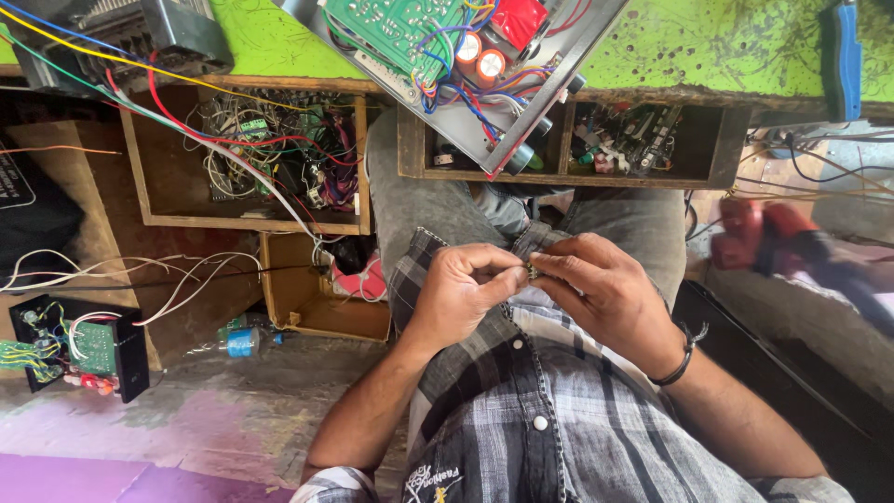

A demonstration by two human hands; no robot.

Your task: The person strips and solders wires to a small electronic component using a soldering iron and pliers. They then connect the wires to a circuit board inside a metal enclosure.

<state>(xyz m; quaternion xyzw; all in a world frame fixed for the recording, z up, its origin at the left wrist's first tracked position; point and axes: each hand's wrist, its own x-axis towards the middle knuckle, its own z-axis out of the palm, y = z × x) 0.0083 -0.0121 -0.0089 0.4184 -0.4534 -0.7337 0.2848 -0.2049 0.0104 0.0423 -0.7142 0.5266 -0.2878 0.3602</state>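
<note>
Step in hand, as judged: close fingertip work on a small part, pinched between both hands over the lap, near the shirt front. Left hand curled, thumb and forefinger closed on the part. Right hand likewise, fingers bent, wrist cocked inward. Next move likely calls for a steady, fine grip. Far side: bench edge with an open circuit chassis.
</note>
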